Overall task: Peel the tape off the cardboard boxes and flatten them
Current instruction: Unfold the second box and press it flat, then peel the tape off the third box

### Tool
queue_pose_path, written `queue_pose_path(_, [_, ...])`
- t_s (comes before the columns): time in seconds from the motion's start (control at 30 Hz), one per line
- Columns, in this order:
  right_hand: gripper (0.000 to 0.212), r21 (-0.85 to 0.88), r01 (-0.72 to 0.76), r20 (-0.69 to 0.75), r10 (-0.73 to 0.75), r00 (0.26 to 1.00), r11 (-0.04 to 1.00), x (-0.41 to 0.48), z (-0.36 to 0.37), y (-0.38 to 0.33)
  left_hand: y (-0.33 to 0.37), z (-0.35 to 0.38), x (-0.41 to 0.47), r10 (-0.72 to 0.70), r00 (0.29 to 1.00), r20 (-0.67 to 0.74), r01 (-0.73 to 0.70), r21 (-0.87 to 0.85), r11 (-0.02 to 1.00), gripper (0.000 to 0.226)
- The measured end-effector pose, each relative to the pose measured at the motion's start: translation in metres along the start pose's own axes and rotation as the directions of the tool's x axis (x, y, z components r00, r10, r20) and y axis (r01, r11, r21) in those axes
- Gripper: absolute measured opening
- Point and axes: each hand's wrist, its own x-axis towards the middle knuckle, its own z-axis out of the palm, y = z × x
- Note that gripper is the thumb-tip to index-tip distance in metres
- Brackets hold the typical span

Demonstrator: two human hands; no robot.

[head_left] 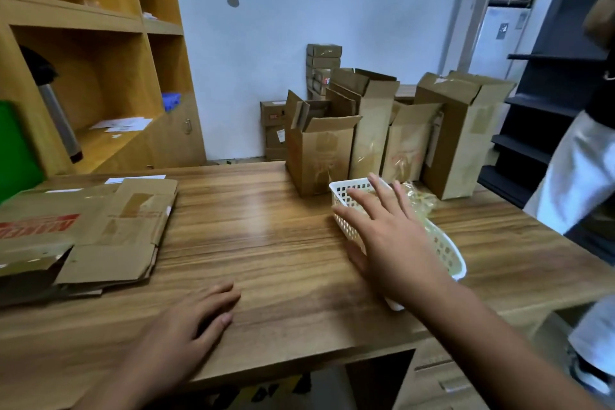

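The left hand (196, 323) is lying palm-down on the wooden table (283, 253), fingers relaxed and grasping nothing. The right hand (389, 233) is reaching forward with fingers spread and empty, passing over the white basket (446, 250); whether it is touching the rim cannot be told. A crumpled wad of clear tape (421, 200) is sitting in the basket's far end. Just beyond, upright cardboard boxes (462, 136) are standing in a row near the table's back edge, flaps open, the shortest box (321, 156) nearest the fingertips. To the left a flattened stack (113, 230) is lying on the table. The boxes are probably going to feel light and fairly stiff, yet easy to crush at the walls, so gripping an open top flap or a corner looks safest; their glossy tape patches are likely slick and are best started at a lifted edge.
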Motion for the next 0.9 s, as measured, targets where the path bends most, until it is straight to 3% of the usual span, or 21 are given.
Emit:
queue_pose_path(0.1, [0.051,-0.083,-0.050,0.113,0.059,0.992,0.995,0.012,0.006,0.015,0.003,0.000,-0.001,0.005,1.000,-0.014,-0.005,-0.009,1.000,0.035])
queue_pose_path(0.33, [0.042,-0.135,-0.121,0.192,0.146,0.970,0.983,0.028,0.022,0.028,0.007,-0.001,-0.001,0.000,1.000,-0.031,-0.001,-0.036,0.999,0.037])
queue_pose_path(0.7, [0.038,-0.202,-0.194,0.175,0.230,0.957,0.960,0.041,0.034,0.035,0.002,0.000,-0.001,0.023,0.999,-0.041,-0.026,-0.067,0.997,0.039])
queue_pose_path(0.9, [0.046,-0.138,-0.254,0.043,0.262,0.964,0.957,0.042,0.017,0.030,0.004,0.000,-0.002,0.029,0.998,-0.049,-0.031,-0.034,0.999,0.033])
